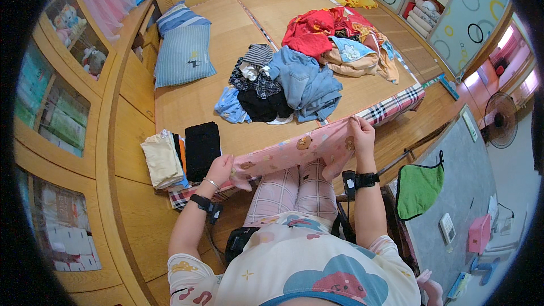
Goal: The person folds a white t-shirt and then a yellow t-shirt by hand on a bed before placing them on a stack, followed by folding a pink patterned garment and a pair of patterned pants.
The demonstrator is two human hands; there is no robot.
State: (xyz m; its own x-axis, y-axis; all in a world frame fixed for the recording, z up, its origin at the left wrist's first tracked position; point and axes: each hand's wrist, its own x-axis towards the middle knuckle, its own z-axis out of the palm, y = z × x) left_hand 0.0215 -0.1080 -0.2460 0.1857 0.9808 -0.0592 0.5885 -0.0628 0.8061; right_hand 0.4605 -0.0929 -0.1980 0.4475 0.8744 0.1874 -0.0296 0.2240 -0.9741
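Observation:
A pink garment with printed bears (289, 148) is stretched between my two hands along the near edge of the bed. My left hand (220, 170) grips its left end, and my right hand (362, 136) grips the right end, a bit higher. A flap of it hangs below my right hand. Left of my left hand lie a folded black garment (202, 151) and a stack of folded clothes (162, 159) with a cream one on top. Beyond the pink cloth is a loose heap with blue jeans (304, 83), a black garment (264, 104) and a striped grey piece (257, 54).
Red clothing (310, 29) and peach clothing (352, 61) are piled farther back on the bed mat (182, 110). Two pillows (183, 55) rest at the left. A wooden cabinet (131, 148) borders the left side. At right, a grey table (463, 178) holds a green cloth (420, 189); beyond stands a fan (501, 120).

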